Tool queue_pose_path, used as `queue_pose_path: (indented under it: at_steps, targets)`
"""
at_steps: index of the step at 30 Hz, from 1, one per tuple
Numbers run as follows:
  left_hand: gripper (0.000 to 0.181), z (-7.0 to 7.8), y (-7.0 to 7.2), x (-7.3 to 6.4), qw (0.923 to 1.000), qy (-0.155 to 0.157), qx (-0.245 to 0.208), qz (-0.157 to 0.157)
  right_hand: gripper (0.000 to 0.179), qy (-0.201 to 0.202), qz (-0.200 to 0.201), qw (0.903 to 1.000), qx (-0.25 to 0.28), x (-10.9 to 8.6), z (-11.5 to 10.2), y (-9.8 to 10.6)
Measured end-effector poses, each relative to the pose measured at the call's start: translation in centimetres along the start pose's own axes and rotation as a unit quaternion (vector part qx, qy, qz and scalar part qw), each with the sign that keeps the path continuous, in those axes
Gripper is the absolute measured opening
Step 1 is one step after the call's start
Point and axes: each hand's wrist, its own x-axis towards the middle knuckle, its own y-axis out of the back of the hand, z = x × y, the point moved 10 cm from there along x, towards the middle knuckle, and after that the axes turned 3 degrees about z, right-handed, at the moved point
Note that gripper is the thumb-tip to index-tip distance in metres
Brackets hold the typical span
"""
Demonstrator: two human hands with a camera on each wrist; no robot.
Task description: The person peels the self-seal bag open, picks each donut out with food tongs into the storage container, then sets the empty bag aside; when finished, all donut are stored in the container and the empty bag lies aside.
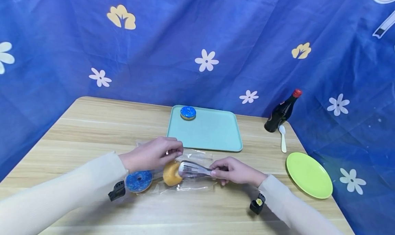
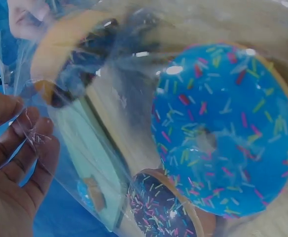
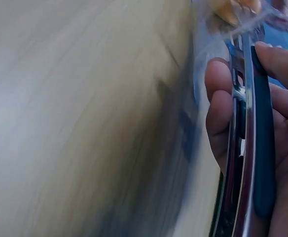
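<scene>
My left hand [image 1: 152, 154] pinches the edge of a clear plastic bag [image 1: 197, 155]; in the left wrist view the film runs between its thumb and fingers [image 2: 23, 153]. My right hand [image 1: 234, 171] grips metal tongs [image 1: 192, 169] with dark handle grips [image 3: 265, 148]. The tongs' head reaches into the bag and is at a golden-brown donut [image 1: 170, 174], dark-glazed on its other side [image 2: 80, 69]. Under my left wrist lies a blue donut with sprinkles [image 2: 228, 133] in the bag. A dark donut with sprinkles [image 2: 159, 207] sits beside it, hidden from the head view.
Behind the bag is a mint-green tray [image 1: 213, 130] bearing another blue donut [image 1: 188, 112]. At the right stand a dark bottle with a red cap [image 1: 280, 113], a white spoon [image 1: 283, 139] and a lime-green plate [image 1: 309, 175]. A blue curtain [image 1: 160, 57] hangs behind the wooden table [image 1: 102, 125].
</scene>
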Motion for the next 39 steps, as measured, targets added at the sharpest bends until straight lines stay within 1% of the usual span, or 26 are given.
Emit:
queue_pose_path:
  at_steps: [10,14,18,21,25,27,29,32,34,37,39]
  targets:
    - [0.01,-0.1,-0.1,-0.2,1.0,0.007,0.0,-0.001,0.021,-0.004,0.014,0.9993,0.033,-4.2,2.0,3.2]
    - [0.011,-0.1,-0.2,0.0,1.0,0.005,0.006,0.0,0.022,-0.018,0.022,0.9988,0.04,-5.8,2.9,4.8]
    - [0.012,-0.1,-0.4,0.1,0.9999,0.003,0.012,0.0,0.024,-0.041,0.031,0.9979,0.04,-7.6,3.8,6.9]
    - [0.012,0.0,-0.5,0.2,0.9999,0.001,0.014,-0.002,0.029,-0.057,0.036,0.9968,0.044,-8.8,4.5,8.8]
    - [0.012,0.2,-0.6,0.3,0.9999,0.0,0.017,-0.003,0.037,-0.066,0.052,0.9952,0.05,-9.7,5.2,11.2]
    - [0.013,0.2,-0.7,0.2,0.9999,-0.002,0.017,-0.003,0.038,-0.071,0.078,0.9934,0.044,-9.6,5.5,12.5]
    - [0.015,0.4,-0.8,0.1,0.9998,-0.006,0.017,-0.005,0.038,-0.079,0.117,0.9893,0.037,-9.3,5.8,13.7]
    - [0.017,0.7,-1.2,-0.1,0.9996,-0.017,0.02,-0.01,0.04,-0.099,0.183,0.9777,0.03,-8.4,6.3,15.3]
    - [0.018,0.8,-1.5,-0.1,0.9995,-0.023,0.02,-0.013,0.041,-0.11,0.219,0.9692,0.025,-7.6,6.5,16.1]
    - [0.018,0.7,-1.5,-0.1,0.9995,-0.022,0.02,-0.012,0.039,-0.113,0.264,0.9578,0.009,-6.2,6.3,16.8]
    - [0.018,0.5,-1.4,0.0,0.9996,-0.017,0.02,-0.01,0.035,-0.103,0.291,0.9512,-0.011,-5.1,5.9,17.2]
